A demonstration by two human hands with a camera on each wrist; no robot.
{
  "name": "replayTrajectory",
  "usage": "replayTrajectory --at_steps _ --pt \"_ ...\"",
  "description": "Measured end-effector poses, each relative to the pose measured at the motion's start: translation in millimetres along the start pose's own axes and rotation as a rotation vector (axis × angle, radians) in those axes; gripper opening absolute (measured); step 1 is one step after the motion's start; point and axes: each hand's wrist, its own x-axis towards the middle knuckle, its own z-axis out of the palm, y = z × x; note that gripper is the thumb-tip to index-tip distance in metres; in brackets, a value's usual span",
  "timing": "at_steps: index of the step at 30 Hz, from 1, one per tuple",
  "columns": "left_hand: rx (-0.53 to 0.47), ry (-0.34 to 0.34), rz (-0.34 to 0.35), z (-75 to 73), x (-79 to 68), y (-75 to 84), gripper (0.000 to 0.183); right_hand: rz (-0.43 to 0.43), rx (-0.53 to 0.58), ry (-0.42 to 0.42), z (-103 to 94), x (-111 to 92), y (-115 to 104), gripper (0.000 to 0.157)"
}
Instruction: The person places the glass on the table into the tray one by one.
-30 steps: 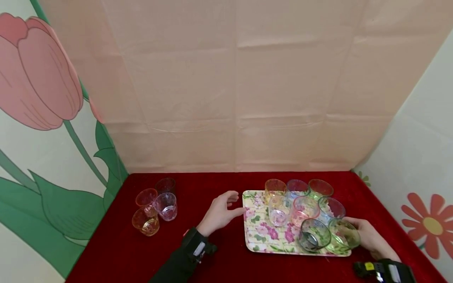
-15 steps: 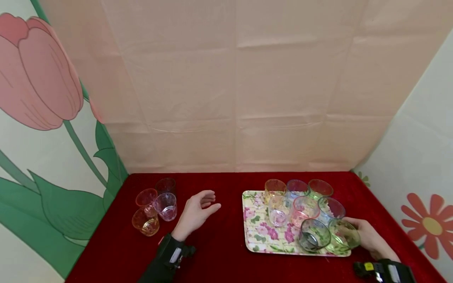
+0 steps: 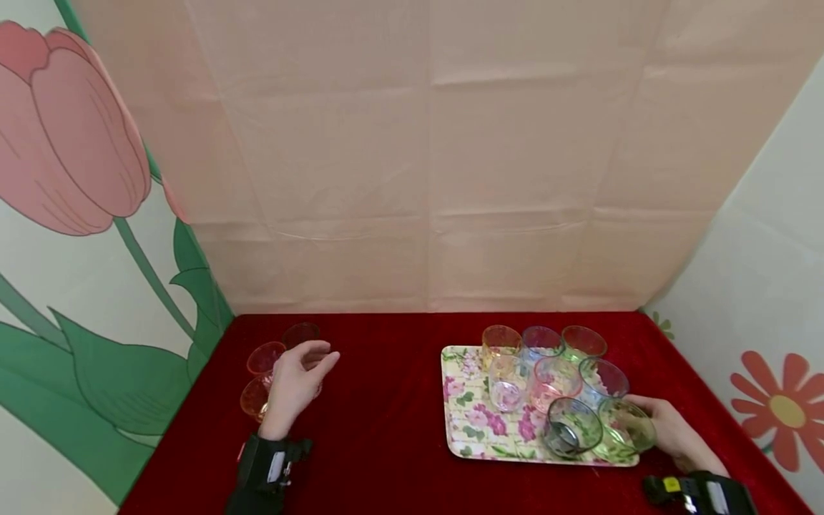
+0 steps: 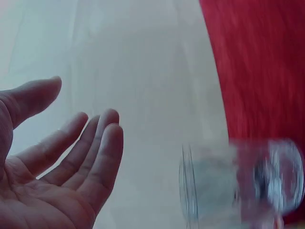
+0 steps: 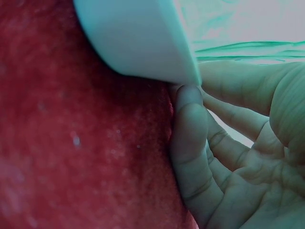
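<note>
My left hand (image 3: 292, 390) hovers over a group of clear tinted glasses at the left, its fingers loosely bent and holding nothing. It covers most of a purple glass. Around it stand a red glass (image 3: 264, 357), an amber glass (image 3: 252, 400) and a dark glass (image 3: 300, 334). A glass (image 4: 214, 186) shows blurred beside the hand in the left wrist view. On the right, my right hand (image 3: 676, 433) pinches the edge of a flowered tray (image 3: 463, 436), thumb above and fingers below in the right wrist view. A green glass (image 3: 623, 429) stands right beside that hand.
Several more glasses crowd the tray's right part, among them a grey glass (image 3: 573, 429), a pink glass (image 3: 556, 383) and a blue-rimmed glass (image 3: 603, 379). Red cloth (image 3: 386, 429) covers the table. A beige backdrop (image 3: 425, 179) rises behind it, with printed walls at both sides.
My left hand has moved left from beside the tray to over the left-hand group of glasses. The right hand, the tray and the glasses on it have stayed put.
</note>
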Motion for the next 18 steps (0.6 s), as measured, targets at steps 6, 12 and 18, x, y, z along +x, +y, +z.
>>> replayTrajectory --at_steps 6,12,18 --pt "0.088 0.069 -0.01 -24.8 -1.4 -7.4 0.037 0.005 0.006 0.005 -0.3 0 1 0.062" --pt "0.24 0.017 -0.1 -50.6 -2.0 -13.0 0.055 0.012 0.057 -0.019 -0.4 0 2 0.061" --pt "0.402 -0.109 -0.235 -64.3 -0.6 -17.9 0.074 0.031 0.087 -0.031 -0.3 -1 1 0.062"
